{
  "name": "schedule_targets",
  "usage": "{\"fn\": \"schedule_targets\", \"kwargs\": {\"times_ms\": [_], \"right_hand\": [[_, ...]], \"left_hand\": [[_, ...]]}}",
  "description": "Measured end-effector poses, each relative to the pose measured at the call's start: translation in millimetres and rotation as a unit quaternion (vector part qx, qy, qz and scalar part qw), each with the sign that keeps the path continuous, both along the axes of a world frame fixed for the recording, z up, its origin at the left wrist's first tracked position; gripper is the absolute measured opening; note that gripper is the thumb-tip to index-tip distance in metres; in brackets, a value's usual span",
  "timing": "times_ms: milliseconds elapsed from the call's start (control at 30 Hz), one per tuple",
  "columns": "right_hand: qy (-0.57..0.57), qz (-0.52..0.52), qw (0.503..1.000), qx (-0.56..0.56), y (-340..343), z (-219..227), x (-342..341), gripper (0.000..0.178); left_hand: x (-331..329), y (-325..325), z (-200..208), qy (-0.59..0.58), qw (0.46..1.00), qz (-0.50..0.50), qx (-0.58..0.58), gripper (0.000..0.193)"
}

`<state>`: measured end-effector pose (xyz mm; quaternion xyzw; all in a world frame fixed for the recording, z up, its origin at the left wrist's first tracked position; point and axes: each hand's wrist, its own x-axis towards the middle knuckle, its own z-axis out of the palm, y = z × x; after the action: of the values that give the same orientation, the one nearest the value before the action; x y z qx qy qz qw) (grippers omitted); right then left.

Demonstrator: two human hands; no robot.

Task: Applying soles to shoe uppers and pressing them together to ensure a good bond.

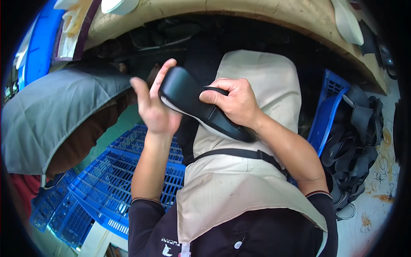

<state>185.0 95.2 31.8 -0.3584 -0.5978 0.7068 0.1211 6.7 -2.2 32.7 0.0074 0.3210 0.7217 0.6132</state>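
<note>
A black sandal (190, 100) with a broad smooth upper and a pale edge along its underside is tilted above my lap. My right hand (233, 100) is closed on it, thumb and fingers pinching a thin black strap or flap near its middle. My left hand (157, 109) is open at the broad end, fingers stretched upward and partly blurred. Its palm lies beside or against the sandal's edge; whether it bears any weight I cannot tell. Part of the sandal's narrower end is hidden by my right wrist.
A worn bench edge (201, 9) curves across the far side, with pale shoe lasts (347, 23) on it. Blue crates (113, 171) stand at left, beside a person in a grey head covering (64, 115). Several black sandals (353, 141) are piled at right by a blue crate (327, 111). My beige apron (261, 77) covers my lap.
</note>
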Motion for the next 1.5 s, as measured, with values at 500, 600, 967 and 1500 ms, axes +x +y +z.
{"fn": "schedule_targets", "kwargs": {"times_ms": [500, 600, 967, 1500], "right_hand": [[0.135, -0.268, 0.938, -0.172, 32, 30, 28, 0.038], [0.222, -0.27, 0.85, -0.394, 46, 55, 41, 0.037], [-0.141, 0.199, 0.955, -0.167, 27, -11, 45, 0.036], [-0.174, 0.217, 0.96, -0.03, -10, 82, 34, 0.05]], "left_hand": [[31, 24, 66, 0.445, 0.843, -0.237, -0.186, 0.073], [10, 12, 75, 0.816, 0.509, -0.27, -0.051, 0.062], [7, -10, -10, 0.854, 0.477, -0.19, 0.084, 0.079], [-12, -67, 24, 0.731, 0.669, -0.015, -0.132, 0.093]]}}
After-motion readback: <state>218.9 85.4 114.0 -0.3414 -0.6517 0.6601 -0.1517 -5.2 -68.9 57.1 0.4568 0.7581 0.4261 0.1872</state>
